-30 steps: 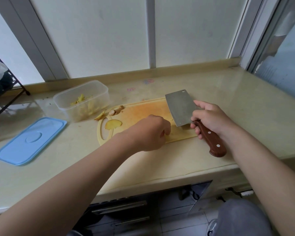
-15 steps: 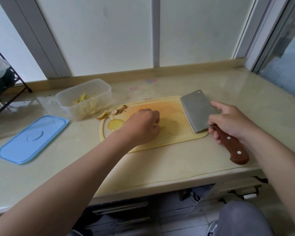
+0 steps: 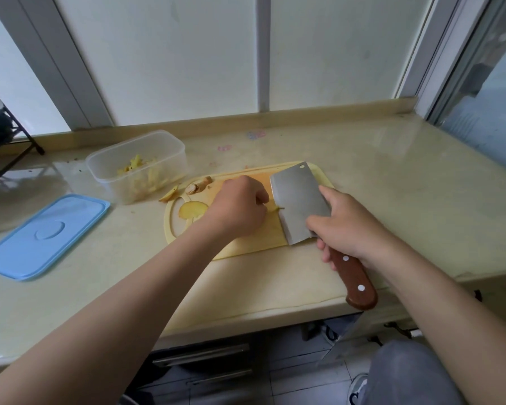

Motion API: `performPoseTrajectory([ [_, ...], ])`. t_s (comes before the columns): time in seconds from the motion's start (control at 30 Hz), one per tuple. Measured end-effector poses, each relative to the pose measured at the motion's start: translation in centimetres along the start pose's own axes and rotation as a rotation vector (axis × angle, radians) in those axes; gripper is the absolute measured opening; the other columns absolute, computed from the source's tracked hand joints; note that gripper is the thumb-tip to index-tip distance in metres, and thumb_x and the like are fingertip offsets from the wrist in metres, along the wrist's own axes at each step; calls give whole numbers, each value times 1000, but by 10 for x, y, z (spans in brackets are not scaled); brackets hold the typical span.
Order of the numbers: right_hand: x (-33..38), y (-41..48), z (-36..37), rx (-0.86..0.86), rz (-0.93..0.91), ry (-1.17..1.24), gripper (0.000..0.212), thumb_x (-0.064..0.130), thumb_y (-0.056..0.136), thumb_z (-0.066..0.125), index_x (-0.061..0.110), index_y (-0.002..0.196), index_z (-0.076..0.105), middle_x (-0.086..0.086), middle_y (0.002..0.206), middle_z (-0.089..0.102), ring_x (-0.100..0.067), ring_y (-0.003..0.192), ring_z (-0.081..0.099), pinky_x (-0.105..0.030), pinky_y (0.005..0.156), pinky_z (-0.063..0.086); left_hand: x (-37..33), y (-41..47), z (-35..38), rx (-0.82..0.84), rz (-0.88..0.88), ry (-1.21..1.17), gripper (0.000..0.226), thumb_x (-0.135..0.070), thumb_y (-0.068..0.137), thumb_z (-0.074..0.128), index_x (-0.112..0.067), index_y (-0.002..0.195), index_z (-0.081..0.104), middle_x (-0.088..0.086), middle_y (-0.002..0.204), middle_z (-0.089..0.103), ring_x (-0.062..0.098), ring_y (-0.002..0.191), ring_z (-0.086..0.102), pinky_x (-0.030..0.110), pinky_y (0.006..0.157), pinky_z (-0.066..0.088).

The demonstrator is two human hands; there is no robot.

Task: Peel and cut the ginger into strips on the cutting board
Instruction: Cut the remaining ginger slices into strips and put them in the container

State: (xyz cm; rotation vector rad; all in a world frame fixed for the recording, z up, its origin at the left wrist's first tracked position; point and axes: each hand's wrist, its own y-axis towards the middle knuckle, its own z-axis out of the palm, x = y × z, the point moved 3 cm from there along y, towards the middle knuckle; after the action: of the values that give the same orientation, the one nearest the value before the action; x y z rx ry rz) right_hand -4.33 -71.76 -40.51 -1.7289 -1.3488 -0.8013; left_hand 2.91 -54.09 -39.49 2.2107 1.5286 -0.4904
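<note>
Yellow cutting board (image 3: 246, 247), pale-yellow ginger slice (image 3: 192, 209), steel-grey cleaver (image 3: 300, 200) with red-brown handle, light-blue lid (image 3: 46, 235).

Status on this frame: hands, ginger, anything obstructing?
Right hand grips cleaver. Left hand pins ginger on cutting board. Offcuts lie left, clear of cleaver.

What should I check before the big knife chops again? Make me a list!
1. Right hand grips the cleaver by its handle: ok.
2. Left hand curled over the ginger: ok.
3. Fingertips tucked back from the blade: cannot tell, hidden.
4. Cutting board flat on the counter: ok.
5. Ginger lying flat and steady: cannot tell, mostly covered.
</note>
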Motion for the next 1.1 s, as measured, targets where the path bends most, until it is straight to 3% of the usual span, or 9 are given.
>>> performPoseTrajectory([
  [0.13, 4, -1, 11, -6, -21, 15, 25, 12, 92, 51, 32, 106, 56, -2, 52, 59, -24, 44, 61, -32, 48, 52, 2, -2, -3, 7, -33, -77, 28, -3, 86, 57, -12, 104, 76, -2, 95, 70, 13, 91, 61, 21, 75, 44],
  [0.3, 12, -3, 21, 17, -16, 114, 32, 7, 92, 50, 36, 105, 59, -10, 59, 58, -24, 43, 57, -31, 45, 51, 1, -3, -4, 51, -57, -145, 24, -12, 85, 72, -14, 108, 75, -4, 93, 72, 10, 89, 65, 13, 66, 43],
  [0.4, 14, -5, 21, 11, 17, 223, 37, 3, 93, 52, 40, 91, 57, -13, 63, 57, -23, 42, 53, -32, 44, 51, -3, -3, -6, 73, -2, -100, 30, -14, 85, 72, -14, 115, 74, -1, 99, 74, 12, 94, 67, 20, 80, 51],
  [0.47, 16, -5, 20, 7, 24, 286, 38, 0, 93, 52, 37, 92, 58, -11, 59, 55, -21, 39, 51, -32, 41, 51, -6, -2, -8, 65, 38, -59, 30, -17, 87, 71, -13, 117, 73, 0, 101, 74, 15, 96, 66, 25, 85, 51],
  [0.57, 21, -3, 21, 1, 13, 326, 41, -2, 93, 53, 36, 107, 60, -7, 53, 55, -21, 38, 52, -31, 40, 50, -12, 3, -13, 16, 78, -2, 28, -24, 91, 70, -12, 116, 73, 3, 102, 72, 19, 97, 65, 28, 86, 51],
  [0.67, 38, 3, 25, 8, -18, 341, 47, -2, 93, 52, 32, 124, 59, -5, 53, 56, -19, 39, 54, -30, 40, 50, -15, 13, -27, -31, 112, 91, 18, -21, 93, 64, -12, 102, 78, 5, 97, 74, 24, 94, 65, 36, 85, 54],
  [0.87, 103, 23, 46, 60, -119, 392, 34, -1, 95, 53, 32, 101, 59, -13, 65, 57, -17, 38, 54, -29, 38, 49, 3, 33, -90, -138, 41, 154, 18, -12, 90, 61, -14, 90, 79, 5, 88, 73, 24, 83, 65, 38, 73, 58],
  [1.1, 181, 58, 103, 164, -194, 408, 24, -2, 94, 52, 11, 112, 60, -15, 68, 57, -18, 38, 53, -28, 39, 49, 70, 41, -168, -310, -116, 194, 20, -9, 82, 57, -13, 84, 77, 7, 82, 71, 28, 82, 64, 38, 70, 57],
])
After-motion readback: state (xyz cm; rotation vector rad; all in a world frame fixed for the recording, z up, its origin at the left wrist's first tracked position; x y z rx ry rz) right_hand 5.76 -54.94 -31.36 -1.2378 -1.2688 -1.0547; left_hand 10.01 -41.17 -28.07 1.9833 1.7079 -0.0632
